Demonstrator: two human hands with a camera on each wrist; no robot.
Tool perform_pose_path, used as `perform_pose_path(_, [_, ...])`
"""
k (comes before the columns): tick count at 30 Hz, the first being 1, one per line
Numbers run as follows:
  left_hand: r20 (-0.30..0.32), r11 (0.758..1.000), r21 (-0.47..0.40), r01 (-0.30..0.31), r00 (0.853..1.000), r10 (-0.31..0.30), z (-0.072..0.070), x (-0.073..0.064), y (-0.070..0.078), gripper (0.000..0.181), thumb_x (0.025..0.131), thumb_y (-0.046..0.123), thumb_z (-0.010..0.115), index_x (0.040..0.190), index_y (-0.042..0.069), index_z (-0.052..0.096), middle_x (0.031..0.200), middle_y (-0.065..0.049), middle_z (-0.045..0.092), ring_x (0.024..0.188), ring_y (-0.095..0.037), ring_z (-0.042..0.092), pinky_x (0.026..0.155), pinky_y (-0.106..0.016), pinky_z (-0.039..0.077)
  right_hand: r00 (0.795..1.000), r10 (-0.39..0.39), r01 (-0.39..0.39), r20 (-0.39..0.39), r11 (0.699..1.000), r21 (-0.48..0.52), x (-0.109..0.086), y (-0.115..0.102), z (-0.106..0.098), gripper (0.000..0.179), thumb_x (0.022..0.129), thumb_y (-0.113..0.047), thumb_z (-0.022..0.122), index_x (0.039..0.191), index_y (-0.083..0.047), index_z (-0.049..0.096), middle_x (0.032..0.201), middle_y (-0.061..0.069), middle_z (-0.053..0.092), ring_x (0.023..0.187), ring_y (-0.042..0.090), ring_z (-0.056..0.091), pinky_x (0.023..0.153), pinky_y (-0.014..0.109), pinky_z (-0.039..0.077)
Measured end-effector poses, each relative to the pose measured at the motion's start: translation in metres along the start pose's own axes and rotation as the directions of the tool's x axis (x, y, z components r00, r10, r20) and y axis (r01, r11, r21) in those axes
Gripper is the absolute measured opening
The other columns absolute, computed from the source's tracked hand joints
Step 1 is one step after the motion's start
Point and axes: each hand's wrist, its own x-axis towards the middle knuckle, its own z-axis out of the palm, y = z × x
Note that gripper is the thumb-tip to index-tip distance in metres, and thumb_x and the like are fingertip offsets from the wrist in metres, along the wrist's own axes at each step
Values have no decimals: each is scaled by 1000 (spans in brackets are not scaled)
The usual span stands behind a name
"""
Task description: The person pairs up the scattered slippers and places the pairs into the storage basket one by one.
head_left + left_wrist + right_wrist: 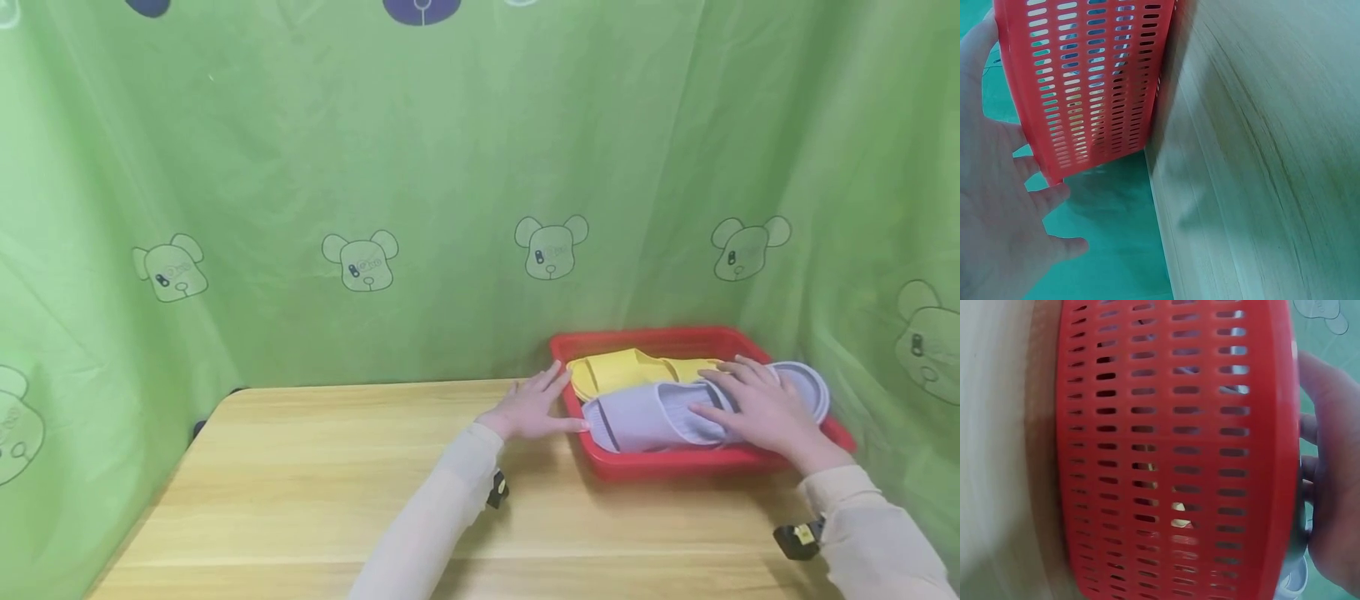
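A red slotted plastic basket (652, 467) stands at the right end of the wooden table. Inside it lie yellow slippers (611, 372) at the back and light purple slippers (633, 417) in front, their far right end jutting over the basket's rim. My left hand (531, 408) is at the basket's left side, fingers spread and fairly straight, with fingertips at the rim. Over the purple slippers lies my right hand (765, 408), its fingers extended across them. In the right wrist view, that hand (1335, 469) shows beyond the basket's rim.
The wooden table (322, 492) extends left from the basket. A green curtain (450, 167) with bear-head prints hangs behind and along both sides, close to the basket's back and right. Small black devices (798, 539) sit by both wrists.
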Motion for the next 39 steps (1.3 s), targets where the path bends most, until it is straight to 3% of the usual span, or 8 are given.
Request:
perform_pose_path(13, [-33, 1000, -3, -15, 999, 15, 3, -1, 0, 96, 84, 79, 43, 156, 33, -1, 167, 3, 0, 153, -23, 15, 117, -66, 19, 999, 28, -30, 22, 998, 58, -5, 12, 16, 67, 87, -59, 62, 135, -12, 54, 137, 25, 49, 129, 48, 36, 96, 76, 24])
perform_pose_path(39, [-20, 999, -42, -13, 1000, 12, 2, -3, 1, 96, 84, 79, 43, 156, 34, -3, 166, 5, -4, 153, -21, 10, 118, -64, 15, 977, 15, -43, 214, 991, 127, -4, 16, 17, 70, 91, -55, 58, 140, -6, 48, 139, 27, 49, 128, 51, 39, 99, 73, 30])
